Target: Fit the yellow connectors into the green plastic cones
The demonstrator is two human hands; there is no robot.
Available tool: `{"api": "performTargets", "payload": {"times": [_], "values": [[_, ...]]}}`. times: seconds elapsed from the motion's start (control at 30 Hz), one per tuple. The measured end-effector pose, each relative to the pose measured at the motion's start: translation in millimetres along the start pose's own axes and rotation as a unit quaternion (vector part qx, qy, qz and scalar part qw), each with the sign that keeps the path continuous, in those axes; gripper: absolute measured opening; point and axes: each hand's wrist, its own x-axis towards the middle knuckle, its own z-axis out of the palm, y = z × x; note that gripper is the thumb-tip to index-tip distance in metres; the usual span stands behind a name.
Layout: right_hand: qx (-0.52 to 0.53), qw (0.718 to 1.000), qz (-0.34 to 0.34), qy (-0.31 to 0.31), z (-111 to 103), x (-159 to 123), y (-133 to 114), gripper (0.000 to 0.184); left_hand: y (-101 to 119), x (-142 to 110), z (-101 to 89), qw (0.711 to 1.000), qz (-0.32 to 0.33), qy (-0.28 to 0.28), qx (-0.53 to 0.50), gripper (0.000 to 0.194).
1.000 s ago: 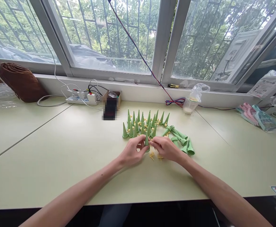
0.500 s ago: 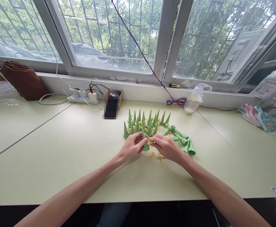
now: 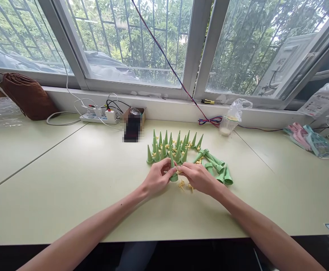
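Note:
My left hand is closed around a green plastic cone-shaped spike, which stands upright with its point up. Pinched in the fingers of my right hand is a small yellow plastic valve, held against the cone's side near its base; my fingers partly hide it. Just behind my hands stand rows of upright green cones with yellow pieces on them. Loose yellow valves lie on the table in front of my right hand. Several loose green cones lie in a pile to its right.
On the pale green table, a power strip with cables and a small box stand along the window side. A brown bag is at the far left. A clear plastic bag and pink and teal packages are at the right.
My right hand has moved slightly left, bringing the yellow valve up against the cone. The cone in my left hand has shifted slightly right.

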Motion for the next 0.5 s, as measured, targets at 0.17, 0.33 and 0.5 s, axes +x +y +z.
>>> {"api": "performTargets", "payload": {"times": [0.17, 0.33, 0.5], "values": [[0.018, 1.0, 0.002, -0.012, 0.0, -1.1, 1.1, 0.026, -2.0, -0.6, -0.9, 0.999, 0.032, 0.006, 0.037, 0.026], [0.019, 0.999, 0.009, -0.025, -0.5, -1.5, 0.0, 0.028, -3.9, -0.9, -2.1, 0.997, 0.041, 0.0, 0.069, 0.025], [0.045, 0.998, 0.017, -0.026, -2.0, -0.8, -2.6, 0.026, -4.7, -1.6, -2.2, 0.994, 0.069, 0.009, 0.088, 0.022]]}}
